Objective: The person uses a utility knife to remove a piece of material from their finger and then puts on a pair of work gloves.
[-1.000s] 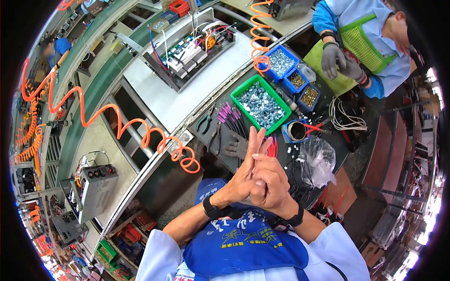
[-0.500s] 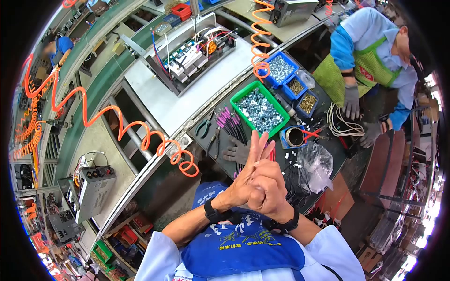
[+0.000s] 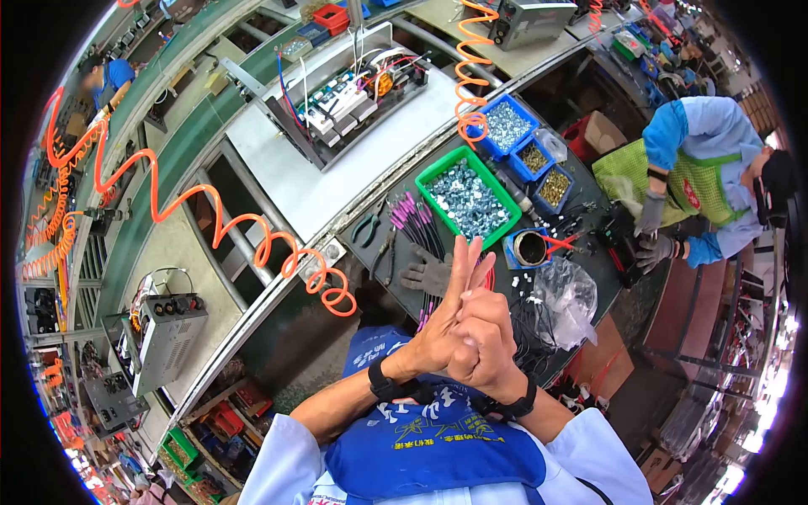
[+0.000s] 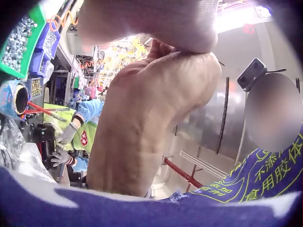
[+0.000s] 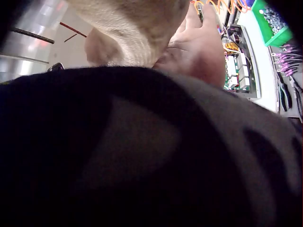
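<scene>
In the head view my two bare hands meet before my chest. My left hand (image 3: 441, 321) has its fingers straight and pointing away from me, with part of the palm and the thumb hidden. Against its palm side rests my right hand (image 3: 486, 332), its fingers curled into a fist. No object shows between them. The left wrist view has the curled right hand (image 4: 175, 71) close up; in the right wrist view the straight-fingered left hand (image 5: 201, 52) shows past it. Beyond the fingertips lies a green bin (image 3: 512, 220) of small metal parts, and a grey glove (image 3: 427, 275) lies nearer me.
Blue bins (image 3: 532, 126) of fasteners, pliers (image 3: 367, 227), pink-ended cables (image 3: 410, 215), a tin (image 3: 529, 247) and a clear plastic bag (image 3: 564, 295) crowd the dark table. An open electronics unit (image 3: 353, 101) sits on the line. Orange coiled hoses (image 3: 210, 210) hang left. Another person (image 3: 699, 177) works at right.
My joined hands have dropped slightly, keeping much the same pose. The person at right has moved farther right and down, both gloved hands now lower beside the table.
</scene>
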The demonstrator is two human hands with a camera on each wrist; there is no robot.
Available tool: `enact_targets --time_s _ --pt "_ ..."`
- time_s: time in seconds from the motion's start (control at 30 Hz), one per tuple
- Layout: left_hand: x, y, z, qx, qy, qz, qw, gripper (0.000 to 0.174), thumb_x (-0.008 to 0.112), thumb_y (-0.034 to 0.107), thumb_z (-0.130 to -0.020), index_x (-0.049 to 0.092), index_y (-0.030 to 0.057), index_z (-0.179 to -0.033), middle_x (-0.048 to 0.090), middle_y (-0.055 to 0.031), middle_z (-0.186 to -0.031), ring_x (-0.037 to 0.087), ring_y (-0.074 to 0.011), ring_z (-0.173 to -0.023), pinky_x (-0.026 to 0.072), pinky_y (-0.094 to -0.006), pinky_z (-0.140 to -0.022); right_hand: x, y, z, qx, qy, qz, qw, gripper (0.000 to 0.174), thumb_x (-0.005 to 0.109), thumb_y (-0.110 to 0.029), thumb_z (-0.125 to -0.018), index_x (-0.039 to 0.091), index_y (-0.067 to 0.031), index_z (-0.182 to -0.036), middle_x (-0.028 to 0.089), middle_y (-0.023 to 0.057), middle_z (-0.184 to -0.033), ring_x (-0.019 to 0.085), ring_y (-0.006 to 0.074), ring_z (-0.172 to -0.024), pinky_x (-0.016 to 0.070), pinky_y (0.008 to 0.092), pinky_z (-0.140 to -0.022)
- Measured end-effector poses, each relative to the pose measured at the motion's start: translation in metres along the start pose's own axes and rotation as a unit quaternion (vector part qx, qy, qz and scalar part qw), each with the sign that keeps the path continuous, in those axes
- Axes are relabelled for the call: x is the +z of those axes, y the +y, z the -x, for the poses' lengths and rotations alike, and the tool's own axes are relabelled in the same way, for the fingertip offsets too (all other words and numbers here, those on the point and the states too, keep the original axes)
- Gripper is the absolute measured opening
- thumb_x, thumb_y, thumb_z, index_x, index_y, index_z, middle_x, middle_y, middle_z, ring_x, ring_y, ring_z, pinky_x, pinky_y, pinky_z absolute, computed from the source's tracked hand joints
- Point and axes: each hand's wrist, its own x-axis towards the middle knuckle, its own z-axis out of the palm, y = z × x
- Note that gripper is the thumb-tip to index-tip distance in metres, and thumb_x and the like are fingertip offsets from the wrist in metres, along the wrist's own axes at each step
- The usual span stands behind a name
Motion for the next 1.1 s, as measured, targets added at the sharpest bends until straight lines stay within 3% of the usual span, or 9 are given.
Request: enact_targets --time_s 0.13,0.43,0.53,0.63,0.67,0.8,0.93,1.03,1.1 --pt "-0.001 -0.004 0.000 0.015 -0.007 0.005 1.000 0.122 0.070 0.047 -0.085 -0.021 0.0222 -0.162 -0.004 -0.0175 -0.172 0.011 -0.0411 -0.157 0.0091 -0.0562 -0.125 0.000 -0.001 0.001 0.019 0.001 -0.003 1.000 0.011 0.046 -0.006 -0.091 0.054 0.0023 -0.092 0.058 0.0195 -0.095 0.062 0.0363 -0.091 0.0553 0.0480 -0.081" --pt "-0.006 -0.010 0.002 -0.018 -0.013 0.053 0.998 0.119 0.070 0.041 -0.085 -0.018 0.0226 -0.163 -0.003 -0.0178 -0.172 0.011 -0.0385 -0.158 0.0094 -0.0520 -0.126 -0.002 0.004 0.002 0.062 -0.029 -0.039 0.997 0.009 0.051 -0.005 -0.087 0.054 0.0018 -0.092 0.058 0.0189 -0.096 0.061 0.0327 -0.089 0.0524 0.0412 -0.078" --pt "-0.007 0.009 0.002 -0.108 -0.014 0.132 0.985 0.122 0.070 0.024 -0.077 -0.015 0.0221 -0.164 -0.001 -0.0159 -0.172 0.010 -0.0332 -0.158 0.0091 -0.0481 -0.127 -0.012 0.001 -0.007 0.211 -0.006 -0.061 0.976 0.020 0.061 -0.004 -0.082 0.061 0.0011 -0.101 0.060 0.0173 -0.098 0.059 0.0327 -0.080 0.0523 0.0415 -0.072" --pt "-0.017 0.014 0.004 -0.130 -0.050 0.232 0.963 0.130 0.064 0.007 -0.060 -0.012 0.0191 -0.165 -0.001 -0.0111 -0.173 0.007 -0.0254 -0.159 0.0075 -0.0405 -0.127 -0.018 0.018 -0.018 0.161 -0.035 0.051 0.985 0.033 0.067 -0.004 -0.078 0.064 -0.0005 -0.111 0.060 0.0173 -0.107 0.059 0.0341 -0.091 0.0510 0.0415 -0.079" --pt "-0.015 0.017 0.004 -0.134 -0.061 0.265 0.953 0.133 0.063 0.004 -0.056 -0.011 0.0166 -0.165 0.002 -0.0098 -0.172 0.004 -0.0242 -0.159 0.0044 -0.0401 -0.127 -0.023 0.022 -0.021 0.147 -0.080 0.088 0.982 0.042 0.070 -0.007 -0.076 0.066 -0.0039 -0.117 0.059 0.0166 -0.117 0.058 0.0353 -0.107 0.0476 0.0433 -0.091" --pt "-0.023 0.017 0.008 -0.167 -0.100 0.262 0.945 0.130 0.063 0.008 -0.057 -0.010 0.0083 -0.164 0.004 -0.0102 -0.172 0.004 -0.0220 -0.159 0.0029 -0.0406 -0.128 -0.038 0.032 -0.036 0.089 -0.184 0.096 0.974 0.039 0.075 -0.012 -0.072 0.074 -0.0076 -0.111 0.063 0.0121 -0.124 0.058 0.0324 -0.111 0.0442 0.0450 -0.097" --pt "-0.031 0.013 0.015 -0.214 -0.137 0.278 0.926 0.124 0.062 0.007 -0.059 -0.003 0.0081 -0.165 0.008 -0.0101 -0.171 0.008 -0.0218 -0.158 0.0070 -0.0411 -0.128 -0.051 0.040 -0.042 0.066 -0.268 0.068 0.959 0.035 0.079 -0.015 -0.070 0.076 -0.0106 -0.105 0.070 0.0021 -0.106 0.060 0.0257 -0.105 0.0435 0.0410 -0.093" --pt "-0.037 0.008 0.021 -0.255 -0.157 0.296 0.907 0.120 0.061 0.006 -0.059 0.004 0.0074 -0.164 0.017 -0.0096 -0.167 0.015 -0.0220 -0.156 0.0099 -0.0419 -0.128 -0.054 0.044 -0.042 0.044 -0.295 0.052 0.953 0.031 0.078 -0.017 -0.071 0.074 -0.0104 -0.101 0.070 0.0005 -0.099 0.061 0.0246 -0.102 0.0443 0.0421 -0.092" --pt "-0.043 0.000 0.025 -0.261 -0.180 0.335 0.887 0.111 0.060 0.005 -0.061 0.016 0.0067 -0.162 0.027 -0.0088 -0.161 0.023 -0.0208 -0.152 0.0126 -0.0418 -0.128 -0.052 0.045 -0.040 0.058 -0.290 -0.013 0.955 0.026 0.078 -0.012 -0.071 0.074 -0.0090 -0.097 0.070 0.0020 -0.095 0.063 0.0253 -0.095 0.0465 0.0407 -0.088"
